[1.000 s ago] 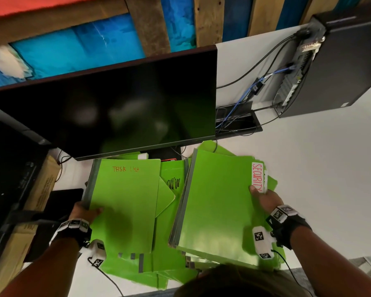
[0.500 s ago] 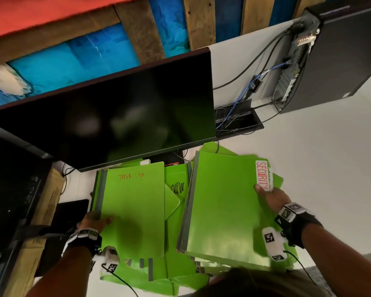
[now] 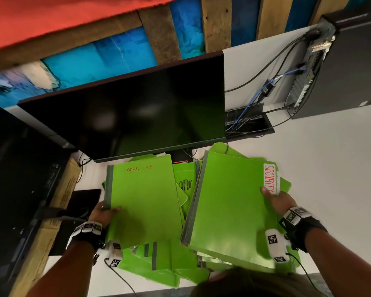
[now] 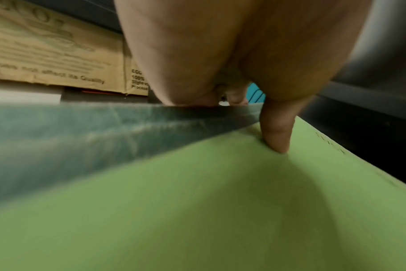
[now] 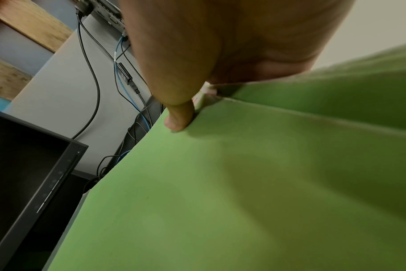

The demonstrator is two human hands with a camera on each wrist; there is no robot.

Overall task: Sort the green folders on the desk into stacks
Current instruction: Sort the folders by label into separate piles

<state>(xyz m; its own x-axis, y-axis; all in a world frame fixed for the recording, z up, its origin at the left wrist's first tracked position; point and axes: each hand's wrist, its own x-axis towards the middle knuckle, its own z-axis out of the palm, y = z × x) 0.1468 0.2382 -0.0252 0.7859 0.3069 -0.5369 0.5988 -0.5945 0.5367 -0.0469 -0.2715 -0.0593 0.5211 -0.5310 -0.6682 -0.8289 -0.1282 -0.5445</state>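
My left hand (image 3: 104, 212) grips the grey-spined left edge of a green folder marked TASK LIST (image 3: 144, 202), thumb on its cover (image 4: 276, 139). My right hand (image 3: 274, 199) holds the right edge of a stack of green folders (image 3: 229, 204) beside its white SECURITY tab (image 3: 269, 179), thumb on top (image 5: 177, 117). Both are raised a little over a loose pile of green folders (image 3: 159, 266) on the white desk (image 3: 330, 189). The other fingers of both hands are hidden under the folders.
A dark monitor (image 3: 137, 112) stands just behind the folders, a second black screen (image 3: 19, 179) at the left. A cardboard box (image 3: 58, 202) sits at the left. A black computer tower (image 3: 347, 67) and cables (image 3: 255, 108) lie at the back right.
Both hands and their folders have stayed nearly still relative to each other; the head view shifted slightly, so everything sits a bit lower and to the right in the picture.
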